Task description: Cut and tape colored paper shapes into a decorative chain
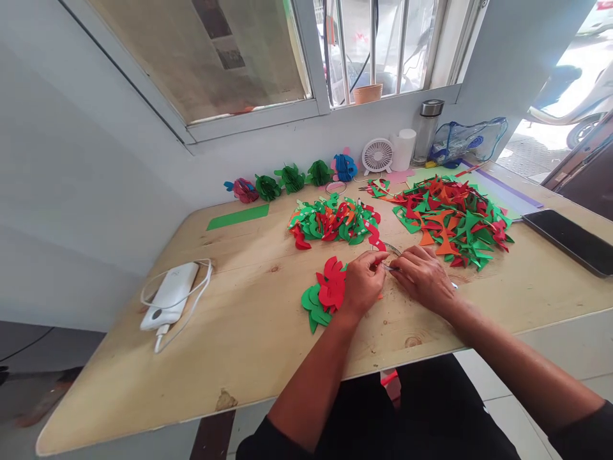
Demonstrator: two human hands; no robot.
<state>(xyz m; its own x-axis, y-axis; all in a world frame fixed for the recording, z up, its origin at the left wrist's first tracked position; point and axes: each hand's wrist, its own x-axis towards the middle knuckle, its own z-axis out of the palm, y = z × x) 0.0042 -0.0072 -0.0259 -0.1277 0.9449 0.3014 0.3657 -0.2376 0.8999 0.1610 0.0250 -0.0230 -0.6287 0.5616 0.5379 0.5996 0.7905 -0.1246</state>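
My left hand (pixel 366 281) is closed in a pinch, with a bit of red paper cutout showing at its fingertips. Close against it, my right hand (pixel 424 278) is also closed, and a thin pale strip (pixel 390 268) shows between the two. I cannot make out exactly what the right fingers grip. A clear ring (pixel 393 249), perhaps a tape roll, lies partly hidden behind the hands. Red cutouts (pixel 331 284) and green cutouts (pixel 313 305) lie beside my left wrist. Farther back sits a pile of curved red and green cutouts (pixel 330 220), some bearing small white squares.
Paper scraps (pixel 454 220) are heaped at the right near a phone (pixel 569 239). A white power bank (pixel 170 297) with its cable lies left. Folded paper figures (pixel 291 179), a small fan (pixel 378 156) and a glass bottle (pixel 426 134) line the wall.
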